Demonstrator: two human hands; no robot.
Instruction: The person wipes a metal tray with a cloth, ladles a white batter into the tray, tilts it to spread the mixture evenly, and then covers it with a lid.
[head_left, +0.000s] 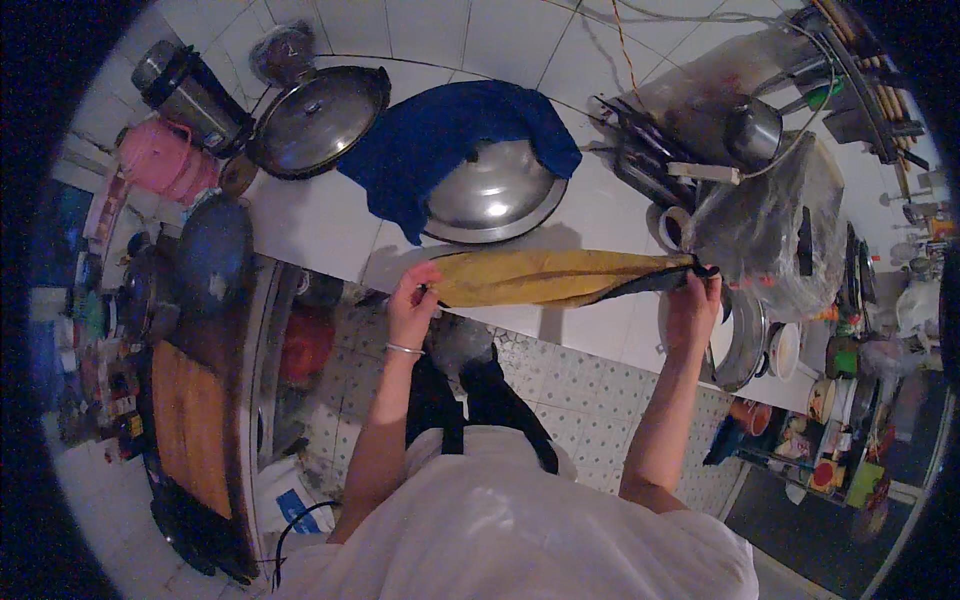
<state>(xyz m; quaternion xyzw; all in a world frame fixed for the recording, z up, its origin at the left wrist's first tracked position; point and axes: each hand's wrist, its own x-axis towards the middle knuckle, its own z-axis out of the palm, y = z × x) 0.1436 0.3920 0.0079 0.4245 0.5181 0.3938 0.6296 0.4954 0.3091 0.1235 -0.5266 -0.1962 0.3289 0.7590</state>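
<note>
A long yellow cloth with a dark edge (540, 277) is stretched between my two hands, above the front of the white tiled counter. My left hand (412, 296) pinches one end between thumb and fingers; a bangle sits on that wrist. My right hand (703, 292) grips the other end at its dark corner. Just beyond the cloth stands a large round pan with a domed metal lid (499, 191). A dark blue cloth (457, 120) drapes over the lid's far and left parts.
A lidded pan (319, 120), a steel thermos (191, 97) and a pink container (165, 159) stand at the back left. On the right are a clear plastic bag (772, 225), a power strip (703, 173) with a cable, a metal pot (739, 341) and a bowl (785, 351).
</note>
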